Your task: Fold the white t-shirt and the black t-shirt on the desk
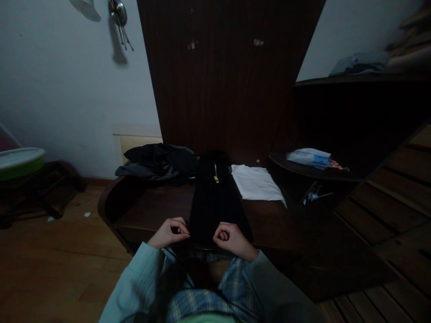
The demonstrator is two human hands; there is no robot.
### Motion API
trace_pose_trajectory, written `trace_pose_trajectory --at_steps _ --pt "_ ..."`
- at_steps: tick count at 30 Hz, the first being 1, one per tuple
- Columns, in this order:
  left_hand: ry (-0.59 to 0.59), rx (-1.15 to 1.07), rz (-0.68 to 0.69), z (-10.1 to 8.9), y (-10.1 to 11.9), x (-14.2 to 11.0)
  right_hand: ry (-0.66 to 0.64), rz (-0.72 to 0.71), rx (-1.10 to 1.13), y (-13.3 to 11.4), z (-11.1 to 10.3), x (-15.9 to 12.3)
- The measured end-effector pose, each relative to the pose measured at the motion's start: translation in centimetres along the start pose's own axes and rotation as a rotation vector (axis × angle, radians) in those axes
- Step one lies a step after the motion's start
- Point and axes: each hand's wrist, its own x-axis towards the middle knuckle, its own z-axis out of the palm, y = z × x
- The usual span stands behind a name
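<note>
A black garment [217, 202] lies lengthwise on the dark wooden bench [158, 204], running from its back to its front edge. A small pale, yellowish detail, perhaps a label or zip, shows near its far end. My left hand [171, 232] pinches thumb and fingertips together at the garment's near left corner. Over the near edge, further right, my right hand [232, 238] is closed with curled fingers on the same cloth. Dim light hides how much fabric each hand holds. To the garment's right lies a folded white cloth [257, 183].
A heap of dark clothes [158, 161] lies on the bench's left end. At right, a corner shelf [283, 162] holds a blue and white packet [310, 158]. A green basin [22, 163] stands on a low stool at left. A tall dark panel [225, 89] rises behind.
</note>
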Motion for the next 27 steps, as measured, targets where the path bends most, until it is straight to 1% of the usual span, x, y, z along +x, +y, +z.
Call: trace_pose_trajectory --at_steps 3,8,12,14,17,20,22,24,25,27 --pt "-0.006 -0.023 -0.019 -0.2 -0.1 0.0 -0.001 0.014 0.019 -0.1 -0.1 0.0" --pt "-0.052 0.002 -0.014 0.1 -0.1 0.0 -0.008 0.005 -0.002 -0.3 -0.4 0.0" --pt "-0.091 0.011 -0.002 0.4 0.1 0.2 -0.006 -0.019 -0.033 -0.2 0.0 0.0" --pt "-0.086 0.052 0.002 0.5 0.3 0.2 -0.009 -0.031 -0.066 -0.1 0.3 0.0" --pt "-0.031 0.170 0.033 0.5 0.5 -0.1 -0.024 -0.040 -0.107 -0.3 0.1 -0.5" --pt "0.071 0.330 0.111 0.6 0.8 -0.7 -0.039 -0.041 -0.076 -0.4 -1.8 -1.7" --pt "0.106 0.436 0.163 0.9 1.0 -1.2 0.008 -0.019 -0.099 0.0 -3.6 -2.8" --pt "0.057 0.512 0.197 1.6 1.1 -1.4 0.051 0.022 -0.212 0.9 -5.2 -3.8" --pt "0.015 0.535 0.206 2.2 1.1 -1.4 0.033 0.040 -0.283 1.4 -5.8 -4.2" --pt "-0.049 0.562 0.203 3.4 1.1 -1.2 -0.063 0.058 -0.419 2.4 -6.3 -4.8"
